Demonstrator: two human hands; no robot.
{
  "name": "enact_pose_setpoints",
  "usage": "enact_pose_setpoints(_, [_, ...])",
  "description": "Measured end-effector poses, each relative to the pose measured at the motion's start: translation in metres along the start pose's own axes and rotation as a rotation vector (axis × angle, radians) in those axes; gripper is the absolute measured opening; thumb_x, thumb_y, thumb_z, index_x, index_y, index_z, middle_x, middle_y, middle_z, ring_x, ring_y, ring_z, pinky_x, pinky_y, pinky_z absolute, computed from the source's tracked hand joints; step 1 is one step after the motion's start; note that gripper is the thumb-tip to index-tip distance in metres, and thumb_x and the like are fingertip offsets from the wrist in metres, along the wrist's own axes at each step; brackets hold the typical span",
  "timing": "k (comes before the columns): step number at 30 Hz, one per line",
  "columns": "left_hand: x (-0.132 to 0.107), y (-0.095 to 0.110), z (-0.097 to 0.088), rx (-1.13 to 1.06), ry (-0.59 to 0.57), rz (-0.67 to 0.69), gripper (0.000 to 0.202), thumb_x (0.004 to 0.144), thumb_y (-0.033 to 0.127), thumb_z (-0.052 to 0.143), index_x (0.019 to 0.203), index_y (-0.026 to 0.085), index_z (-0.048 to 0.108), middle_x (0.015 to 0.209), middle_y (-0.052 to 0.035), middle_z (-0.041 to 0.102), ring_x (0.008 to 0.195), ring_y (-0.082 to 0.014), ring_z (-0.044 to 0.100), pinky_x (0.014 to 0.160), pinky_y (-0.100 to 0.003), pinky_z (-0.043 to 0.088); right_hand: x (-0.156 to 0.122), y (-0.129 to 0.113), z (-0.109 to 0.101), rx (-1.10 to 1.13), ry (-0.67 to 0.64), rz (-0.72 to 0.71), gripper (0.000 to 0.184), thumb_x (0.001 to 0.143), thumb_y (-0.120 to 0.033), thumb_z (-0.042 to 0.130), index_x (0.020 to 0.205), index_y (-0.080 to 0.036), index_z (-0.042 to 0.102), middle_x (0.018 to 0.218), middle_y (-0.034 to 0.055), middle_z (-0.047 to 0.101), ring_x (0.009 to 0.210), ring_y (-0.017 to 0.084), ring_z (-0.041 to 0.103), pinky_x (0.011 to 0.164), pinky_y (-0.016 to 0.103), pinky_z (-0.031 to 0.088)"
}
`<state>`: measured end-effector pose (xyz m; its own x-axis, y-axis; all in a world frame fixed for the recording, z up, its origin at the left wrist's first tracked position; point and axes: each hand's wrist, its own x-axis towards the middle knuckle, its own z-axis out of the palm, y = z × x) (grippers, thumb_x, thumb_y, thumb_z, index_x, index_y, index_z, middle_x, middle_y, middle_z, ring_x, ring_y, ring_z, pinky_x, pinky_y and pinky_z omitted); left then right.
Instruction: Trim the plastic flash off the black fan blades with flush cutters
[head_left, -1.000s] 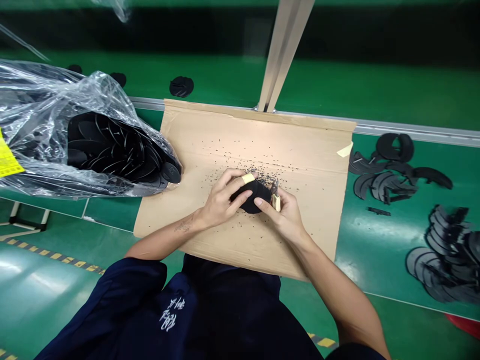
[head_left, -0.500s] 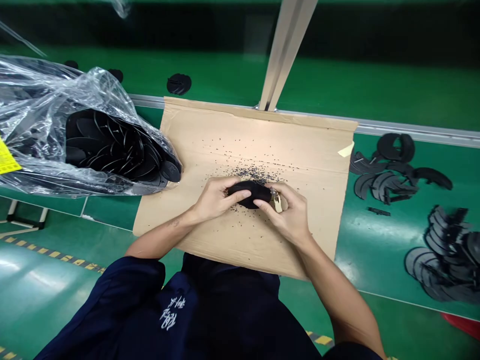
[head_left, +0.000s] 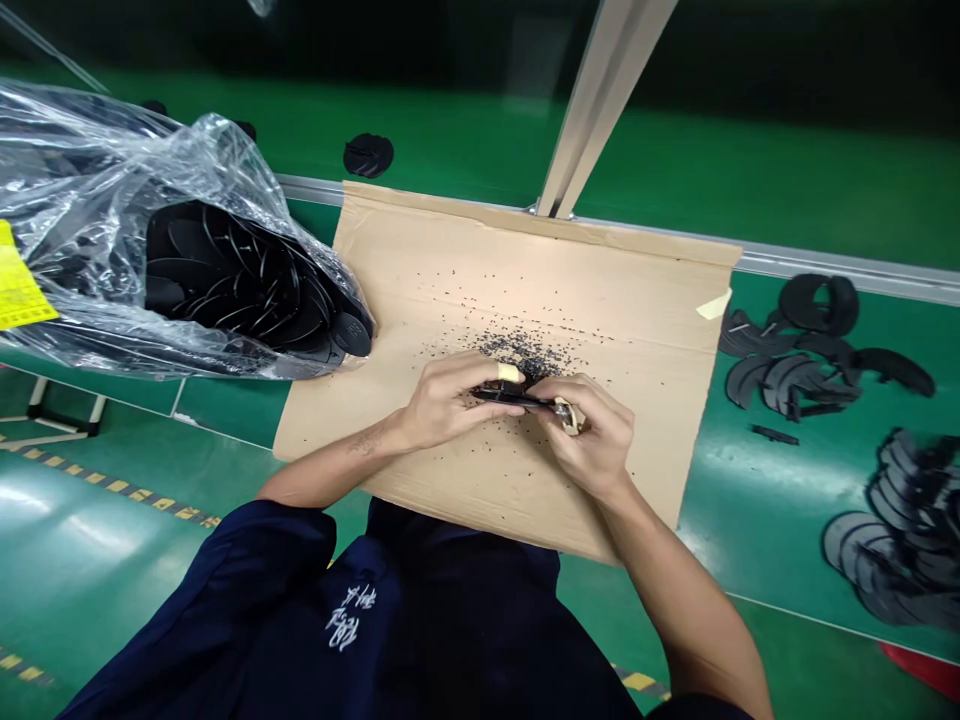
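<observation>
A thin black plastic disc-like part [head_left: 504,397] is held nearly edge-on over the cardboard. My left hand [head_left: 450,405] pinches its left side between thumb and fingers; yellow tape wraps one fingertip. My right hand [head_left: 592,430] is closed at the right end of the part, around a small shiny metal tool [head_left: 566,413] whose exact kind is hidden by the fingers. Beneath and behind the hands, many tiny black scraps [head_left: 517,348] lie scattered on the cardboard sheet [head_left: 420,235].
At left, a clear plastic bag [head_left: 90,160] holds stacked black discs [head_left: 247,275]. Loose black curved parts [head_left: 806,370] lie to the right, with another pile [head_left: 900,540] nearer. An upright metal post [head_left: 600,110] stands behind the cardboard. One black disc [head_left: 368,155] lies beyond the rail.
The black part has been turned from showing its broad face to nearly edge-on. Both hands keep hold of it, and the whole view has shifted slightly.
</observation>
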<state>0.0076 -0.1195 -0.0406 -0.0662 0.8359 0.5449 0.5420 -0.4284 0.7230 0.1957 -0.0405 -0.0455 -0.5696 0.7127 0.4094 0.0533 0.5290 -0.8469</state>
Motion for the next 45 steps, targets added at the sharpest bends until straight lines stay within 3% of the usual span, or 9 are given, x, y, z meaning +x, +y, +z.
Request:
enact_pose_setpoints(8, [0.001,0.002,-0.001,-0.058,0.033,0.057,0.029,0.094,0.031,0.073,0.121,0.021,0.072,0.1,-0.0067,0.079,0.09,-0.0152,0.072,0.078,-0.032,0.06,-0.005,0.0,0.009,0.075,0.055,0.014,0.01,0.086,-0.02,0.074,0.093,-0.027,0.073,0.088,0.0046,0.079,0.079,0.023,0.074,0.075,0.041,0.062])
enact_pose_setpoints(13, [0.002,0.005,-0.003,-0.065,0.044,0.064,0.024,0.09,0.029,0.077,0.112,0.021,0.074,0.091,-0.0041,0.079,0.082,-0.0147,0.073,0.074,-0.031,0.059,-0.003,-0.003,0.009,0.078,0.035,-0.01,0.012,0.088,-0.018,0.07,0.094,-0.027,0.072,0.089,0.0044,0.079,0.079,0.022,0.074,0.072,0.039,0.061])
enact_pose_setpoints(17, [0.002,0.006,-0.005,-0.088,0.016,0.077,0.019,0.096,0.027,0.069,0.114,0.019,0.073,0.096,-0.0067,0.08,0.089,-0.0156,0.074,0.078,-0.032,0.06,-0.003,-0.004,0.009,0.116,0.03,-0.02,0.012,0.087,-0.017,0.071,0.094,-0.027,0.072,0.089,0.0038,0.078,0.08,0.021,0.074,0.074,0.037,0.061])
enact_pose_setpoints(21, [0.001,0.006,-0.005,-0.07,0.054,0.078,0.021,0.088,0.028,0.079,0.107,0.019,0.075,0.088,-0.004,0.079,0.08,-0.0131,0.073,0.073,-0.027,0.06,-0.003,-0.004,0.008,0.103,0.004,0.013,0.007,0.089,-0.021,0.071,0.093,-0.026,0.072,0.088,0.0047,0.079,0.078,0.021,0.074,0.075,0.039,0.061])
enact_pose_setpoints(27, [0.0,0.005,-0.004,-0.075,0.026,0.111,0.025,0.097,0.024,0.068,0.122,0.02,0.072,0.101,-0.0072,0.08,0.094,-0.0159,0.075,0.081,-0.032,0.062,-0.002,-0.003,0.006,0.093,0.007,-0.011,0.007,0.088,-0.021,0.071,0.092,-0.026,0.073,0.092,0.0045,0.079,0.082,0.021,0.074,0.075,0.037,0.061])
enact_pose_setpoints(32, [0.001,0.007,-0.005,-0.035,0.045,0.096,0.021,0.088,0.024,0.079,0.107,0.019,0.075,0.088,-0.0025,0.078,0.082,-0.0129,0.073,0.075,-0.027,0.06,-0.002,-0.001,0.007,0.099,-0.016,-0.025,0.006,0.089,-0.02,0.071,0.092,-0.024,0.073,0.089,0.0049,0.079,0.078,0.021,0.075,0.073,0.037,0.061])
enact_pose_setpoints(35, [0.002,0.007,-0.005,-0.03,0.044,0.094,0.018,0.091,0.026,0.076,0.106,0.018,0.075,0.089,-0.0043,0.078,0.082,-0.0132,0.073,0.075,-0.027,0.06,-0.003,-0.002,0.009,0.159,-0.012,-0.028,0.007,0.087,-0.019,0.075,0.092,-0.024,0.073,0.088,0.0042,0.079,0.079,0.02,0.075,0.075,0.036,0.061])
enact_pose_setpoints(41, [0.0,0.007,-0.004,-0.154,-0.032,-0.055,0.029,0.097,0.032,0.068,0.122,0.019,0.071,0.105,-0.0072,0.079,0.096,-0.0154,0.075,0.085,-0.03,0.063,0.002,-0.007,0.002,0.211,-0.035,0.136,0.009,0.087,-0.029,0.077,0.089,-0.024,0.07,0.087,0.0029,0.077,0.078,0.019,0.072,0.073,0.033,0.059])
enact_pose_setpoints(45, [-0.002,0.005,-0.007,-0.17,0.059,-0.242,0.024,0.089,0.032,0.078,0.107,0.016,0.074,0.094,-0.0052,0.08,0.081,-0.012,0.076,0.074,-0.021,0.062,0.011,-0.005,-0.013,0.114,-0.152,0.224,0.01,0.092,-0.032,0.071,0.095,-0.023,0.069,0.091,0.0034,0.076,0.076,0.018,0.07,0.068,0.031,0.057])
